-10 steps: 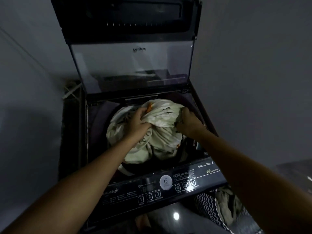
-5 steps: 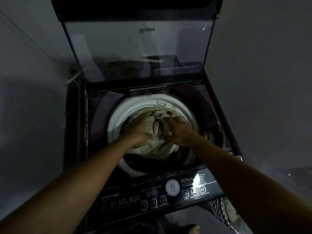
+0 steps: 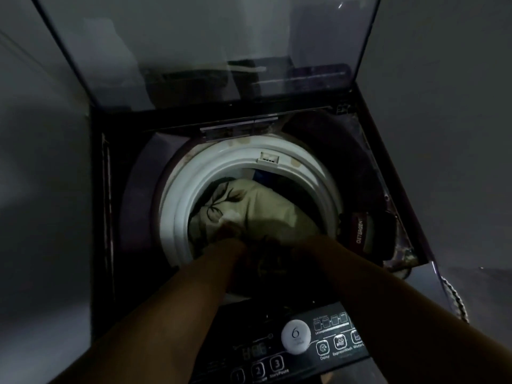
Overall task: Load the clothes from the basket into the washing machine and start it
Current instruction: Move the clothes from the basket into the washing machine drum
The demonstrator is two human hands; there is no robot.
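Observation:
The top-loading washing machine stands with its glass lid (image 3: 194, 51) raised. Inside the white drum rim (image 3: 177, 206) lies a pale beige cloth (image 3: 266, 206) with a dark flower print, over darker clothes. Both my forearms reach down into the drum. My left hand (image 3: 228, 235) rests on the near edge of the beige cloth, blurred and in shadow. My right hand (image 3: 279, 253) is sunk in the dark at the drum's near side, and its fingers are hidden. The basket is out of view.
The control panel (image 3: 343, 345) with its round white dial (image 3: 296, 336) and numbered buttons runs along the near edge under my arms. A detergent drawer (image 3: 358, 231) sits right of the drum. A braided hose (image 3: 454, 297) hangs at the machine's right side. Grey walls close in on both sides.
The beige cloth has gone from bulging above the rim to lying down inside the drum. Both hands have pushed deeper in, and my head has moved closer over the machine.

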